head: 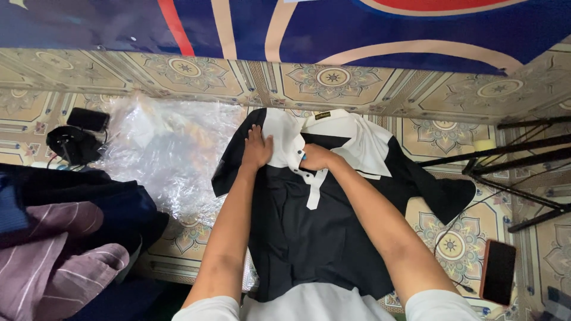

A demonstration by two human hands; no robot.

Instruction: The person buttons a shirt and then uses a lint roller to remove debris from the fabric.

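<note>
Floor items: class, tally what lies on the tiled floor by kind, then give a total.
Black-and-white polo shirt: 1
Clear plastic sheet: 1
Phone: 1
Pile of dark and striped clothes: 1
Black device with cable: 1
Total: 5

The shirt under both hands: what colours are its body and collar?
Shirt: black body, white collar and button strip, clearest in the head view.

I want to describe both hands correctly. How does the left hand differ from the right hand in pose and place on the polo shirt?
The left hand lies flat with fingers stretched out, while the right hand is curled closed. The left hand presses the shoulder area of the polo shirt, where white meets black; the right hand is at the white button placket below the collar. Both rest on the shirt, which is spread on the patterned floor.
</note>
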